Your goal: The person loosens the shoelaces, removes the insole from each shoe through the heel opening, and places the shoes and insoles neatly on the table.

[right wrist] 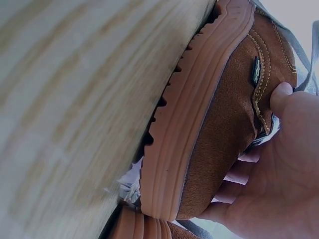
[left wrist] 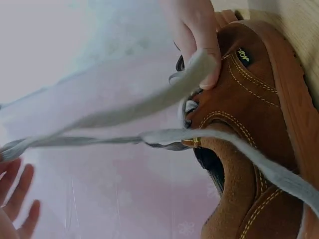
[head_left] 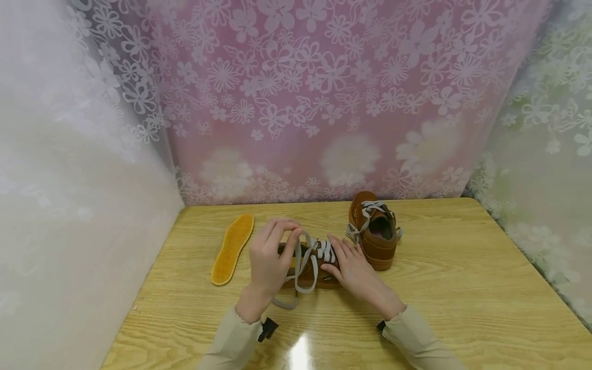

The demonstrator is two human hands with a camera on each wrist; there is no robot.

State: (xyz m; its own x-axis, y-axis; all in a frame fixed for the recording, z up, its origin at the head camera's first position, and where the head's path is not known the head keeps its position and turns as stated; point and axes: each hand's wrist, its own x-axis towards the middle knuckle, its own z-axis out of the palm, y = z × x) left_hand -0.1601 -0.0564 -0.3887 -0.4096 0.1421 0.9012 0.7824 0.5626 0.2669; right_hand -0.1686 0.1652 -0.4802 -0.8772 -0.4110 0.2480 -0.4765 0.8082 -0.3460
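Observation:
A brown suede shoe [head_left: 330,282] with yellow stitching lies crosswise on the table, toe to the right. My left hand [head_left: 270,252] pinches a grey shoelace [left wrist: 114,117] between thumb and fingertips, raised above the shoe's opening. Part of that lace hangs in a loop, and an end trails onto the table. Over the front of the shoe rests my right hand [head_left: 358,272], holding it with the thumb [right wrist: 281,97] on the near side and the fingers across the top. Inside the opening, a patch of yellow shows, partly hidden by the left hand.
A second brown shoe [head_left: 381,254], its grey laces threaded, stands at the back right, close to the right hand. An orange-yellow insole [head_left: 231,252] lies at the left on the wooden table [head_left: 462,288]. Flowered curtains [head_left: 300,103] hang behind and at both sides.

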